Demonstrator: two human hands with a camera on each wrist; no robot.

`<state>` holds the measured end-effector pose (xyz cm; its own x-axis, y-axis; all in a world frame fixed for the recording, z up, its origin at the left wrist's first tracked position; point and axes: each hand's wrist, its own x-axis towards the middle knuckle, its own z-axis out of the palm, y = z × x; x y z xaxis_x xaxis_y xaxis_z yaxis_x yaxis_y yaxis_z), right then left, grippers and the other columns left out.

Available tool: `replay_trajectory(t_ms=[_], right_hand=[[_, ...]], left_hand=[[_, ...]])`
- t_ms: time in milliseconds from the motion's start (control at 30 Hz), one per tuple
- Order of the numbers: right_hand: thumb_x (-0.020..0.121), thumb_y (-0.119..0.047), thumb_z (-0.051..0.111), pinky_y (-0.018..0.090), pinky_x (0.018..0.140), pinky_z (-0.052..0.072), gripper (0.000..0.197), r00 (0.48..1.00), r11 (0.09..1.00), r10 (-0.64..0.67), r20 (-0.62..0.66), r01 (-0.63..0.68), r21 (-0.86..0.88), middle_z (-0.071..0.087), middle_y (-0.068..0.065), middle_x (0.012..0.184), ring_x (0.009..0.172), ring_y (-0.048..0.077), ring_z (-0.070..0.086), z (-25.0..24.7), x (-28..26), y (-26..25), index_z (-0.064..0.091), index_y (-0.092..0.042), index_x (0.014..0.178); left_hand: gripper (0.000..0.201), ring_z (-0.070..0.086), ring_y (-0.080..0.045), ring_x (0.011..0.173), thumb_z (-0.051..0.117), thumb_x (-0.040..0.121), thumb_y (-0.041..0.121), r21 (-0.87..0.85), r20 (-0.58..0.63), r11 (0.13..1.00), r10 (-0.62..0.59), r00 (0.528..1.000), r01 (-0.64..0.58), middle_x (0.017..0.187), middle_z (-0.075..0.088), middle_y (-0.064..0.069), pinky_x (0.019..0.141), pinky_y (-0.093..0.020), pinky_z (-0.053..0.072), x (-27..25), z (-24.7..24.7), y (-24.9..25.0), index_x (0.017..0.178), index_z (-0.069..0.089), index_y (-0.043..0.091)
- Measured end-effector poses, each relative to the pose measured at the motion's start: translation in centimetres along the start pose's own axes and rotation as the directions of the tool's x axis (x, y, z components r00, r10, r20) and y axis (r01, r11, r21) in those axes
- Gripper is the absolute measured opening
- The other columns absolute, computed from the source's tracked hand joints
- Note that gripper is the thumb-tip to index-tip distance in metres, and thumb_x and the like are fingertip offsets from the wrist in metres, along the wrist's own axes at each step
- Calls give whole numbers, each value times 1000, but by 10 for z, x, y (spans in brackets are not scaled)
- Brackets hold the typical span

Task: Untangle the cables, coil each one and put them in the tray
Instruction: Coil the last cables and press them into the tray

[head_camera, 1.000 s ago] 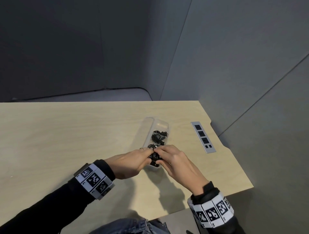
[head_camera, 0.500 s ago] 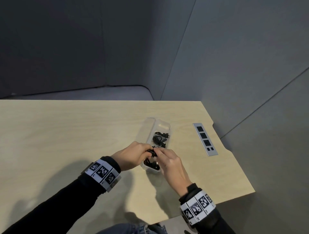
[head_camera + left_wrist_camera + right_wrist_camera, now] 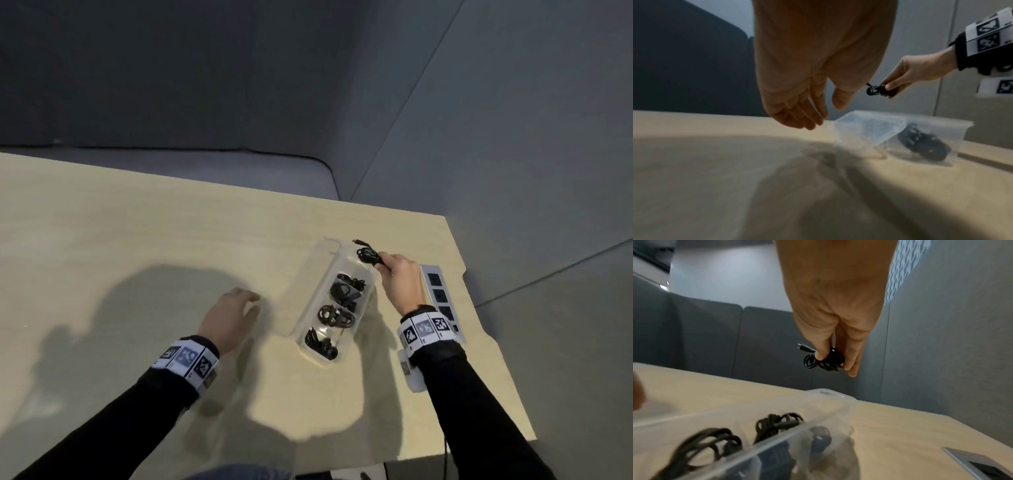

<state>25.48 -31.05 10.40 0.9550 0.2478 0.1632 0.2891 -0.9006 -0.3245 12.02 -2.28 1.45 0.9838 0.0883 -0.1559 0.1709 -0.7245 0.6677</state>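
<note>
A clear plastic tray (image 3: 356,346) (image 3: 931,125) (image 3: 828,395) with compartments lies on the wooden table. Three coiled black cables (image 3: 337,315) (image 3: 701,444) sit in its near compartments. My right hand (image 3: 399,279) (image 3: 838,321) pinches a small coiled black cable (image 3: 368,255) (image 3: 876,91) (image 3: 824,361) in the air above the tray's far end. A plug end sticks out of that coil. My left hand (image 3: 231,313) (image 3: 807,97) hovers over the table left of the tray, fingers relaxed and holding nothing.
The tray's clear lid (image 3: 317,270) lies open on the tray's left side. A grey socket strip (image 3: 442,298) (image 3: 982,465) is set in the table to the right. Grey padded walls stand behind and to the right. The table edge runs close on the right.
Both hands were together over the tray's near end. Now my right hand has carried a coiled cable up to the far end, and my left hand has pulled away to the left.
</note>
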Motion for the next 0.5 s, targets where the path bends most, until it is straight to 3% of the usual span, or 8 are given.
replay_trajectory(t_ms=[133,300,400,500], right_hand=[[89,-5,56,28,61,31,11,987,994,46,152,-30,-108,63,21,73,70,33,59,19,26,14,65,2,87],[89,-6,56,29,61,33,11,984,996,23,175,-7,-92,66,20,74,69,31,58,35,42,19,66,0,90],[91,-11,54,35,71,40,15,970,984,30,240,14,-179,67,20,81,89,35,60,42,45,22,67,-5,97],[94,-20,51,38,82,34,21,971,920,53,232,43,-390,68,12,91,107,30,50,45,45,21,69,-17,104]], left_hand=[[23,56,-38,99,55,87,19,157,-102,986,-43,994,59,117,60,-14,87,-44,48,-5,2,-37,102,69,9],[23,57,-38,99,60,83,17,204,-110,978,-27,994,49,118,61,-12,80,-47,51,-3,2,-44,103,69,11],[25,55,-38,101,65,81,14,204,-110,977,-47,993,69,119,60,-11,79,-46,51,-3,1,-40,106,69,12],[27,54,-38,104,65,80,14,189,-112,979,-56,992,77,121,59,-10,81,-45,50,-3,2,-38,107,69,12]])
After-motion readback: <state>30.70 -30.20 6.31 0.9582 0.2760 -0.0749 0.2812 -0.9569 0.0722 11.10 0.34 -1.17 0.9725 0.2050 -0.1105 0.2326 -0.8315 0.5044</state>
